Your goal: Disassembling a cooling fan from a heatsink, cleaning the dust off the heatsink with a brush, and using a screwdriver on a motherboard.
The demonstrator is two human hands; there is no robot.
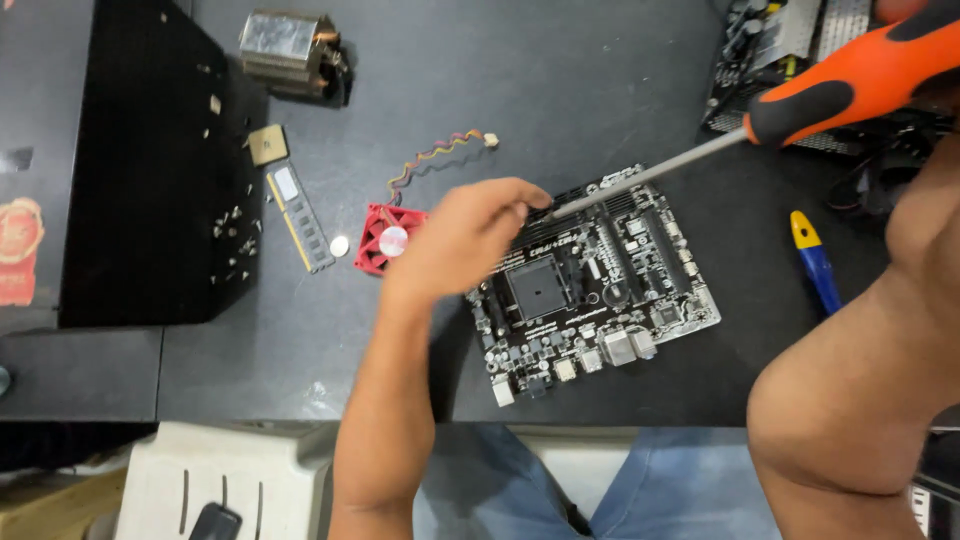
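Orange-and-black screwdriver [800,110], handle up at the top right, gripped by right hand [925,20]; hand mostly out of frame, so closure of its fingers cannot be told. Long steel shaft slanting down-left, tip meeting left fingertips.

Left hand [465,235] reaching in from below, fingers [520,195] bunched together and nearly closed around the shaft tip, at the upper-left edge of the motherboard [595,285]. Whether a screw sits under the fingertips: cannot tell, hidden by them.

Motherboard flat on dark tabletop [560,90], just below and right of the left fingers; square socket near its middle, port blocks along its near edge. Left wrist and forearm covering the board's left corner.

Just left of the left hand, partly behind it: small red fan [385,238] with twisted coloured wires [435,155] running up to a white plug. Further left: coin cell [340,245], memory stick [300,215], square processor chip [267,145]. Above those, metal heatsink [290,50].

Far left: black case panel [140,170], loose screws [238,240] scattered near its right edge.

Right of the board, under the right forearm: blue-and-yellow tool handle [815,260]. Behind the screwdriver handle: a second circuit board [770,50], partly blocked by it.
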